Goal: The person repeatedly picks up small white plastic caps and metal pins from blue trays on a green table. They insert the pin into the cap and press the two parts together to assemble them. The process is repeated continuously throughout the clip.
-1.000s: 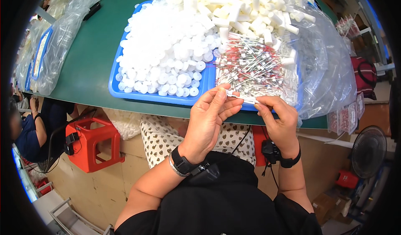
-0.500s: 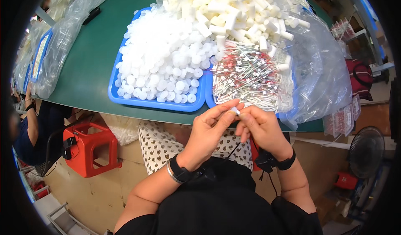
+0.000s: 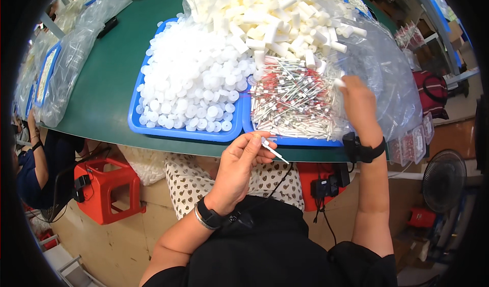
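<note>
My left hand (image 3: 242,157) pinches a thin white plastic stick (image 3: 275,152) between thumb and fingers, just off the table's front edge. The stick slants down to the right, and its upper end is partly hidden by the fingers. My right hand (image 3: 360,101) is over the right side of the right blue tray (image 3: 300,141), its fingertips closed at a short white foam cylinder (image 3: 339,83). Beside that hand, the tray holds a heap of thin white sticks with red and silvery stems (image 3: 295,93).
Left of it, another blue tray (image 3: 186,132) is piled with translucent white discs (image 3: 188,83). Behind, a clear plastic bag (image 3: 392,93) spills cream foam cylinders (image 3: 270,11). A red stool (image 3: 109,190) stands at the left, a fan (image 3: 444,180) at the right. Another person (image 3: 38,164) sits far left.
My hands, together before, have parted. The right moved up and right to the foam cylinder at the tray's right side; the left stays near the edge, the white stick now showing.
</note>
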A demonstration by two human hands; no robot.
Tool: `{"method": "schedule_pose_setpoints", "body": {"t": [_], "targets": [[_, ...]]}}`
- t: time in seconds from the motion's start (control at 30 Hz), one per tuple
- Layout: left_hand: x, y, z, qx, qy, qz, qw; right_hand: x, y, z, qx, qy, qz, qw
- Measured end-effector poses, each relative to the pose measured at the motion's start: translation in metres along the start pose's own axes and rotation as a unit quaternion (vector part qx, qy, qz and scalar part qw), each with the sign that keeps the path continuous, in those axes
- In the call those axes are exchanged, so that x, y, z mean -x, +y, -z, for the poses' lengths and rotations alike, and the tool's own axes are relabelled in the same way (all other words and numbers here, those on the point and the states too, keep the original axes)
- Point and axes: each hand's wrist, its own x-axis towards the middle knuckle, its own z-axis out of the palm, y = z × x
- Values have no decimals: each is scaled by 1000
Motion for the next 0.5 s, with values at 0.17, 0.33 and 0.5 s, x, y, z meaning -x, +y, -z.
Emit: {"method": "schedule_pose_setpoints", "body": {"t": [0.17, 0.33, 0.5], "targets": [[3, 8, -5, -3, -49, -24, 999, 25, -45, 49, -260, -32, -133, 956], [4, 6, -15, -36, -107, -68, 991, 64, -114, 50, -480, -184, -82, 854], [9, 2, -5, -111, -92, -77, 987, 75, -115, 36, -684, -249, -214, 651]]}}
